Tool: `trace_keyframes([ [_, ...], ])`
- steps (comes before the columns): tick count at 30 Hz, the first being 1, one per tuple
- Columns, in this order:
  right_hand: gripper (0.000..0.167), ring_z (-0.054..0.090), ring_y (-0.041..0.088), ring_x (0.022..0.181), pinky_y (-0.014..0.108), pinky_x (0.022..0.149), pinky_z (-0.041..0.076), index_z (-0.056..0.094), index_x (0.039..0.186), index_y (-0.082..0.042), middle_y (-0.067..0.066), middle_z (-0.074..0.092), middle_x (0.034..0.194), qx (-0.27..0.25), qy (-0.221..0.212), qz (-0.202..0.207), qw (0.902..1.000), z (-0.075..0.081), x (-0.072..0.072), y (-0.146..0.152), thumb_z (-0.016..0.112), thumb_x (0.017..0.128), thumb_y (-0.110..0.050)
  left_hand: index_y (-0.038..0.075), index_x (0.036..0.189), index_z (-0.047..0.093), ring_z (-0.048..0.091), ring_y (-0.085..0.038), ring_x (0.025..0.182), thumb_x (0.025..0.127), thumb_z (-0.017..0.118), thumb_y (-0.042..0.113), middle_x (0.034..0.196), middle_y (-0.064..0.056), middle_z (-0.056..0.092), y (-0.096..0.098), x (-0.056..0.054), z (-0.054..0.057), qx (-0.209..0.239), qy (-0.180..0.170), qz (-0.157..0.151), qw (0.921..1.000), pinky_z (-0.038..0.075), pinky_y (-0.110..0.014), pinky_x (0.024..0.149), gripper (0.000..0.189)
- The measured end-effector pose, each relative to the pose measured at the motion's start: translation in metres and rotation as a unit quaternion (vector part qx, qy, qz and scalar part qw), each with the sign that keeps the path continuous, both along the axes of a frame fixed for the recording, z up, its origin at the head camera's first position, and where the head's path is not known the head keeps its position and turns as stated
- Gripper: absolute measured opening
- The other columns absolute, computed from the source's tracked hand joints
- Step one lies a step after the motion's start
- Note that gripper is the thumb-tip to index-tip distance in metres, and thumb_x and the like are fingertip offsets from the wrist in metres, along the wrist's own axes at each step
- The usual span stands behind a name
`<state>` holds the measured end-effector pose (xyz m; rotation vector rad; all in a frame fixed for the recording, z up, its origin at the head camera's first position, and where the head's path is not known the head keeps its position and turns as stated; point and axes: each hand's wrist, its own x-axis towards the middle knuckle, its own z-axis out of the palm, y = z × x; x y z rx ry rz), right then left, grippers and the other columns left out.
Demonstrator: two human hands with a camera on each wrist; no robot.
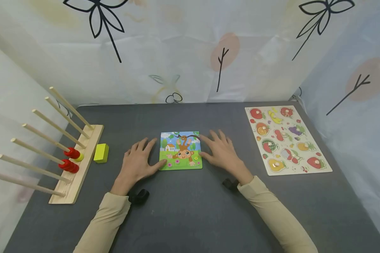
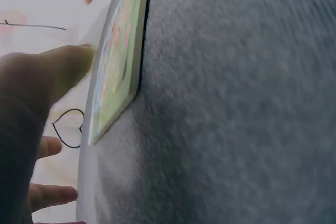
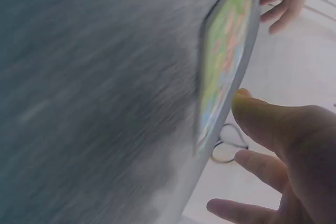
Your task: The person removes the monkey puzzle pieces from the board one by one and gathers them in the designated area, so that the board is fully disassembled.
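Note:
A small square picture puzzle [image 1: 181,151] with a hanging monkey lies flat on the dark table, its pieces sitting together in the frame. To its left, my left hand [image 1: 138,161] has its fingers spread, and the thumb reaches the puzzle's lower left edge; whether it touches I cannot tell. On the other side my right hand [image 1: 222,151] is spread too, fingertips close to the puzzle's right edge. Both wrist views show the puzzle [image 2: 122,51] edge-on, blurred in the right wrist view, with the thumb [image 3: 262,116] near it. Neither hand grips anything.
A wooden peg stand [image 1: 92,147] with tall rods and several red and yellow beads [image 1: 70,166] stands at the left. Beside it sits a yellow block [image 1: 101,153]. At the right lies a fruit puzzle board [image 1: 288,140]. Printed cloth [image 1: 190,52] hangs behind the table.

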<state>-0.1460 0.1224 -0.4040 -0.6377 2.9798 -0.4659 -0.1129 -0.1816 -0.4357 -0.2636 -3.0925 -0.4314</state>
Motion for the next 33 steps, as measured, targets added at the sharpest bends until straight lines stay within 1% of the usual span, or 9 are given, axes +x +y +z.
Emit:
trace_keyframes([
  [3,0.063,0.032,0.053,0.149,0.073,0.108,0.038,0.05,0.152,-0.018,0.025,0.043,0.157,-0.01,-0.014,0.018,0.9997,0.002,-0.003,-0.011,0.07,0.096,-0.04,0.016,0.156,0.042,0.041,-0.05,0.143,0.084,0.069,0.068,0.158,-0.023,0.042,0.002,0.0,0.001,-0.003,-0.01,-0.013,0.9999,0.038,-0.076,0.104,0.093],
  [6,0.061,0.033,0.049,0.15,0.071,0.107,0.04,0.049,0.153,-0.021,0.022,0.041,0.16,-0.015,-0.042,0.033,0.9985,0.002,-0.008,-0.024,0.068,0.098,-0.04,0.013,0.152,0.047,0.044,-0.049,0.14,0.083,0.07,0.07,0.154,-0.022,0.046,0.004,0.0,0.003,-0.009,-0.022,-0.024,0.9994,0.041,-0.075,0.102,0.092],
  [9,0.059,0.035,0.046,0.149,0.069,0.108,0.041,0.05,0.153,-0.023,0.02,0.04,0.161,-0.024,-0.068,0.047,0.9963,0.001,-0.013,-0.036,0.067,0.099,-0.038,0.012,0.15,0.049,0.046,-0.047,0.138,0.082,0.069,0.071,0.152,-0.021,0.049,0.005,0.0,0.004,-0.018,-0.033,-0.029,0.9989,0.042,-0.074,0.101,0.092],
  [12,0.057,0.042,0.045,0.143,0.065,0.105,0.045,0.052,0.151,-0.022,0.02,0.044,0.158,-0.032,-0.073,0.062,0.9949,0.0,-0.018,-0.049,0.069,0.099,-0.037,0.013,0.149,0.052,0.046,-0.045,0.137,0.081,0.069,0.073,0.151,-0.019,0.049,0.006,-0.002,0.005,-0.029,-0.044,-0.029,0.9982,0.043,-0.072,0.1,0.092],
  [16,0.048,0.052,0.037,0.128,0.052,0.09,0.055,0.06,0.143,-0.02,0.016,0.051,0.147,-0.042,-0.075,0.079,0.9932,0.001,-0.028,-0.066,0.069,0.099,-0.035,0.013,0.147,0.054,0.047,-0.045,0.135,0.079,0.072,0.073,0.149,-0.019,0.051,0.007,-0.007,0.008,-0.039,-0.057,-0.03,0.9972,0.046,-0.071,0.097,0.092],
  [19,0.038,0.053,0.032,0.116,0.044,0.079,0.053,0.065,0.135,-0.019,0.014,0.052,0.14,-0.045,-0.088,0.084,0.9916,0.0,-0.036,-0.078,0.067,0.1,-0.034,0.014,0.147,0.054,0.049,-0.047,0.13,0.077,0.076,0.07,0.147,-0.019,0.052,0.007,-0.01,0.012,-0.041,-0.066,-0.035,0.9964,0.049,-0.069,0.092,0.093],
  [22,0.037,0.053,0.03,0.114,0.043,0.08,0.053,0.064,0.133,-0.019,0.013,0.051,0.14,-0.037,-0.105,0.082,0.9904,-0.001,-0.043,-0.086,0.065,0.101,-0.037,0.017,0.149,0.052,0.051,-0.049,0.126,0.073,0.081,0.069,0.145,-0.02,0.052,0.008,-0.013,0.017,-0.047,-0.077,-0.044,0.995,0.052,-0.067,0.087,0.096],
  [25,0.041,0.053,0.031,0.114,0.045,0.084,0.053,0.062,0.135,-0.018,0.014,0.049,0.142,-0.03,-0.119,0.078,0.9894,-0.002,-0.049,-0.091,0.064,0.101,-0.04,0.018,0.15,0.052,0.052,-0.049,0.123,0.07,0.084,0.068,0.144,-0.021,0.052,0.01,-0.016,0.02,-0.056,-0.09,-0.049,0.9931,0.054,-0.065,0.083,0.099],
  [33,0.049,0.053,0.029,0.113,0.042,0.082,0.053,0.059,0.14,-0.019,0.013,0.048,0.143,-0.01,-0.123,0.076,0.9894,-0.004,-0.057,-0.102,0.065,0.099,-0.045,0.017,0.149,0.054,0.053,-0.05,0.122,0.068,0.086,0.067,0.142,-0.021,0.053,0.012,-0.017,0.023,-0.066,-0.093,-0.046,0.9924,0.055,-0.063,0.083,0.101],
])
